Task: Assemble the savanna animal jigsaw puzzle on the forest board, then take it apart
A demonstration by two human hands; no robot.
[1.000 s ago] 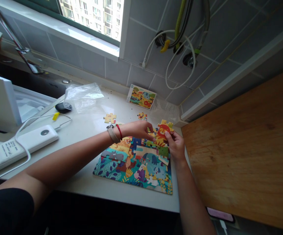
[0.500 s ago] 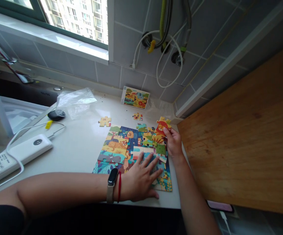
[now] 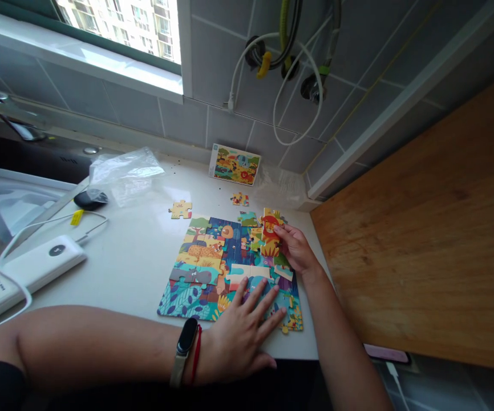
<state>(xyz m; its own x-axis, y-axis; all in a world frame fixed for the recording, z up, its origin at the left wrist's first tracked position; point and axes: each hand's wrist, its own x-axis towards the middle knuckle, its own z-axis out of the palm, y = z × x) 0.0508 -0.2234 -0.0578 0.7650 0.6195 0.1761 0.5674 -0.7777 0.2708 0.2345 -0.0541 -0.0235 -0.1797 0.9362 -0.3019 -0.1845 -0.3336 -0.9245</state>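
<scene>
With its fingers spread, my left hand (image 3: 247,325) lies flat over the lower right of a colourful jigsaw puzzle (image 3: 187,299), hiding part of it. Between thumb and fingers, my right hand (image 3: 298,248) pinches a lion puzzle piece (image 3: 270,231) above the puzzle's upper right. Several loose pieces lie on top of the puzzle around there, one of them a green-and-yellow piece (image 3: 256,238). Beyond the puzzle's far edge are a pale yellow piece (image 3: 181,209) and a small multicoloured piece (image 3: 241,199). A picture card (image 3: 235,165) with an animal scene leans against the tiled wall.
A clear plastic bag (image 3: 127,174) and a black mouse-like object (image 3: 90,200) lie on the left. Nearer stands a white power strip or power bank (image 3: 28,279) with a cable. A wooden panel (image 3: 422,228) borders the counter on the right. A sink (image 3: 33,154) is at far left.
My right hand has shifted left with the lion piece, which is now more upright. My left hand has slid slightly toward me, uncovering more of the puzzle. The view has shifted a little.
</scene>
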